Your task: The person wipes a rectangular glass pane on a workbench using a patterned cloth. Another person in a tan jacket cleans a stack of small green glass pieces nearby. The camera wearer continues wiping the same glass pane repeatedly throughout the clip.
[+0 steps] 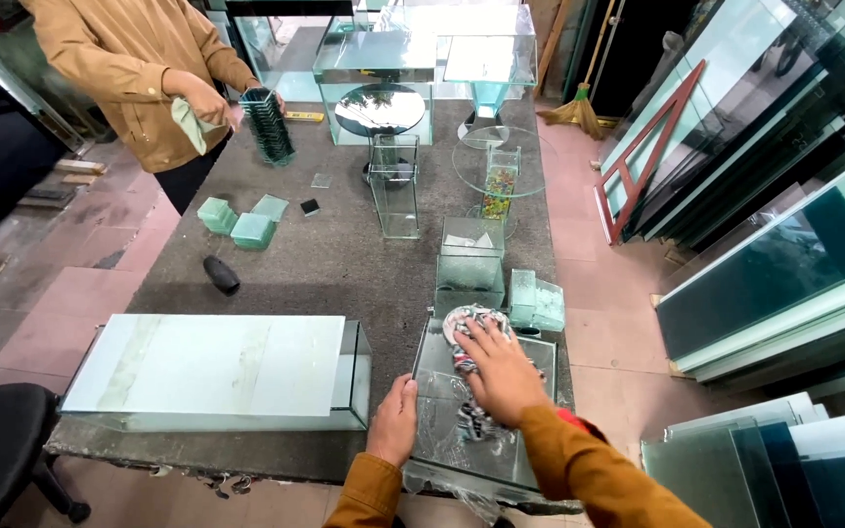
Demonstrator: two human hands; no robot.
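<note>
While the right hand (501,367) lies flat with fingers spread on a patterned rag (469,328), pressing it onto the top pane of a glass tank (442,440), its grip is not closed around anything; the cloth is only pinned beneath the palm, and much of the rag is hidden under the hand. More patterned cloth shows below the wrist, seen through or on the glass; which, I cannot tell. The left hand (395,420) curls over the tank's left edge, fingers bent and thumb side up, holding the rim. The tank sits at the near right corner of the grey worktop (344,264), and its near end is cut off by orange sleeves and the picture's lower edge.

Just left of it stands a longer glass tank (217,372) with a pale sheet on top. Beyond the rag are a small glass box (471,259) and a pale green glass block (535,301). Farther off, another person in a tan jacket holds a cloth (188,122) beside a stack of dark glass pieces (268,125); that person's head is out of view. Glass sheets (784,264) lean at the right.
</note>
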